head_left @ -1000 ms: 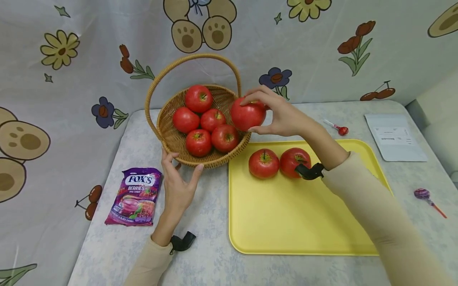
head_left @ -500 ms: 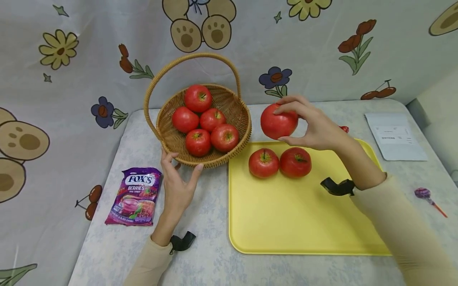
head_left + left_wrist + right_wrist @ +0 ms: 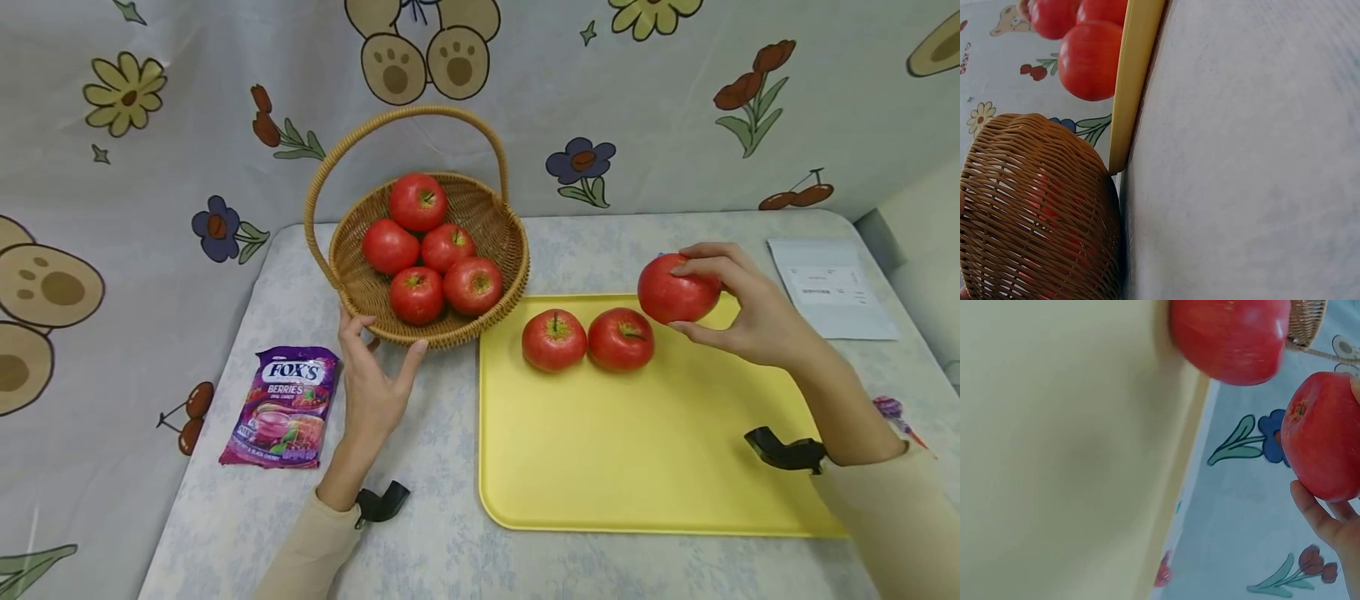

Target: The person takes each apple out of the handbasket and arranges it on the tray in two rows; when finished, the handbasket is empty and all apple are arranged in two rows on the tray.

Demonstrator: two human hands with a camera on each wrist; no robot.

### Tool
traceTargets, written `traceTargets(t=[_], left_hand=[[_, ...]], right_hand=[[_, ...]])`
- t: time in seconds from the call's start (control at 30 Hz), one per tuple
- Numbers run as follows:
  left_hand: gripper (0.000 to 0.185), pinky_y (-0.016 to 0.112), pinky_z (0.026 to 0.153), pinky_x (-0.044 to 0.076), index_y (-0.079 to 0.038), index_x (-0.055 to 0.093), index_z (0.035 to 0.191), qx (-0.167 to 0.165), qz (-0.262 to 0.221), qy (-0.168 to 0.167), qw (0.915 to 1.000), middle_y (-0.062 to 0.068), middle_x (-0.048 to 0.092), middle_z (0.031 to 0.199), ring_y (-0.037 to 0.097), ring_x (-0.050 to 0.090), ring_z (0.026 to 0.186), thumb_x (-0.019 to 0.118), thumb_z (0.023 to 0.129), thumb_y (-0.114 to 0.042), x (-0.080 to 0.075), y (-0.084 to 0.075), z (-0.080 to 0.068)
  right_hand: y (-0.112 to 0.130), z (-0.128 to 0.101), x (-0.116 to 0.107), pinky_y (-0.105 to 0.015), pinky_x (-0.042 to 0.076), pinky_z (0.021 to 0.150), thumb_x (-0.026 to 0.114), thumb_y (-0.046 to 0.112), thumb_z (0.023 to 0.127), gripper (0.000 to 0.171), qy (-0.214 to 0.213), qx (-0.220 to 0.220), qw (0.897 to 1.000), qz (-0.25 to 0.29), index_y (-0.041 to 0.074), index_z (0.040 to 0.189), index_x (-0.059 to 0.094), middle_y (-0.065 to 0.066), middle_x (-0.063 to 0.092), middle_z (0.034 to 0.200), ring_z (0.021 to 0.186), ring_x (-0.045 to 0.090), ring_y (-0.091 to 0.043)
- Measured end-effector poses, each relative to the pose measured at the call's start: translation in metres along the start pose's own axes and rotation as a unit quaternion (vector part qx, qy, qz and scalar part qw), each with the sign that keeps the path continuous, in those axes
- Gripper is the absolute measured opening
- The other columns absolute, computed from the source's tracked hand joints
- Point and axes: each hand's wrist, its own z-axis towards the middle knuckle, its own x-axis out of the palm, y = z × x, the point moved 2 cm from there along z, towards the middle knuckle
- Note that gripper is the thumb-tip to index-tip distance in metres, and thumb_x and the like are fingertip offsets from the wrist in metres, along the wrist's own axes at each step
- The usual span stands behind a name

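My right hand (image 3: 738, 308) grips a red apple (image 3: 675, 289) (image 3: 1322, 434) just above the far right part of the yellow tray (image 3: 645, 450), beside two apples (image 3: 553, 340) (image 3: 620, 338) lying on it. A wicker basket (image 3: 375, 296) with a hoop handle holds several red apples (image 3: 417, 201). My left hand (image 3: 371, 379) rests with spread fingers against the basket's near rim. In the left wrist view the basket wall (image 3: 1035, 212) fills the lower left beside the tray's edge (image 3: 1132, 81).
A purple Fox's candy bag (image 3: 285, 407) lies left of my left hand. A white paper (image 3: 828, 287) sits at the far right, and a purple lollipop (image 3: 892, 412) lies near the right edge. A printed curtain hangs behind the table.
My right hand carried the apple from the basket's right rim rightward and down, past the two tray apples. The left hand stayed at the basket.
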Motion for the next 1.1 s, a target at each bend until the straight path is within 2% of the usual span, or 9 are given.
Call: traceTargets(t=[0.23,0.47,0.7,1.0,1.1], left_hand=[[0.068,0.054,0.099,0.046,-0.003,0.031,0.13,-0.001,0.001,0.001,1.0,0.017,0.005,0.164,0.028,0.016,0.15,0.076,0.086,-0.031,0.001,0.001,0.001],[0.068,0.054,0.099,0.046,-0.003,0.031,0.13,0.0,0.002,0.003,1.0,0.017,0.004,0.164,0.028,0.015,0.15,0.075,0.087,-0.032,0.001,0.0,0.002],[0.067,0.054,0.1,0.046,-0.004,0.031,0.13,-0.006,0.003,0.002,1.0,0.015,0.005,0.164,0.024,0.013,0.15,0.074,0.087,-0.032,0.0,0.003,0.002],[0.068,0.055,0.1,0.045,-0.001,0.032,0.128,-0.003,-0.002,0.0,1.0,0.016,0.005,0.164,0.027,0.016,0.15,0.076,0.086,-0.031,0.0,0.003,0.0],[0.068,0.055,0.1,0.045,-0.002,0.032,0.128,-0.002,-0.003,0.001,1.0,0.016,0.005,0.164,0.027,0.016,0.15,0.076,0.086,-0.031,0.0,0.002,0.001]], right_hand=[[-0.016,-0.03,0.001,0.001,0.036,0.088,0.088,-0.018,0.048,0.084,-0.003,0.034,0.999,-0.014,0.003,0.124,0.059,-0.017,0.047,0.137,0.123,0.038,0.004],[-0.025,-0.054,0.013,0.002,0.032,0.091,0.089,-0.013,0.051,0.079,0.014,0.038,0.999,-0.035,0.006,0.122,0.06,-0.018,0.048,0.136,0.124,0.034,0.005],[-0.028,-0.059,0.025,0.003,0.03,0.093,0.091,-0.01,0.052,0.076,0.028,0.035,0.998,-0.038,0.009,0.12,0.062,-0.016,0.049,0.134,0.126,0.034,0.0],[-0.028,-0.061,0.031,0.004,0.027,0.094,0.09,-0.01,0.054,0.072,0.035,0.049,0.997,-0.039,0.01,0.118,0.062,-0.016,0.047,0.135,0.126,0.033,-0.001],[-0.028,-0.061,0.031,0.004,0.026,0.094,0.09,-0.011,0.054,0.072,0.035,0.043,0.997,-0.047,0.008,0.117,0.061,-0.018,0.046,0.135,0.127,0.033,-0.007]])
